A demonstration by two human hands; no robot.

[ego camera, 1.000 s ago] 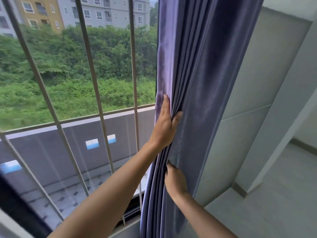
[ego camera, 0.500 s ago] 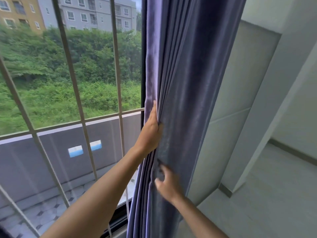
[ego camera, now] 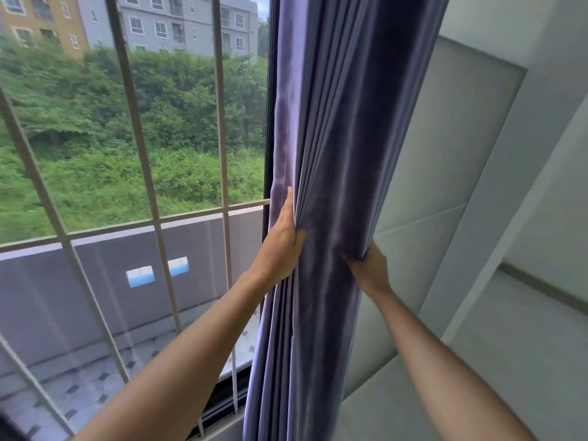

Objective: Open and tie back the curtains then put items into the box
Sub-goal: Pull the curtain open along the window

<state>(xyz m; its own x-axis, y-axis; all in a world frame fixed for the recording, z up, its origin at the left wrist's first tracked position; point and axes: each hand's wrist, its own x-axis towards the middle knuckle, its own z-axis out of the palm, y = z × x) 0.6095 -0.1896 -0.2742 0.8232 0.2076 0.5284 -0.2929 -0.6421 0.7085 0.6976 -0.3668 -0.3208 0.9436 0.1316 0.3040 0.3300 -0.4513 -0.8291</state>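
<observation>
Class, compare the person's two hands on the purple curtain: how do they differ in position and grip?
The left hand is on the window-side edge of the curtain, index finger straight up along it; the right hand is on the wall side, fingers hidden behind the fabric. The left hand sits slightly higher than the right hand. Both grip the gathered curtain, one on each side.

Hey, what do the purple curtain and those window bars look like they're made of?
The curtain looks like a velvet-type fabric: soft sheen, light streaks along deep folds. The window bars look like pale painted metal, slim and rigid with a matte finish, though the look alone doesn't settle it.
</observation>
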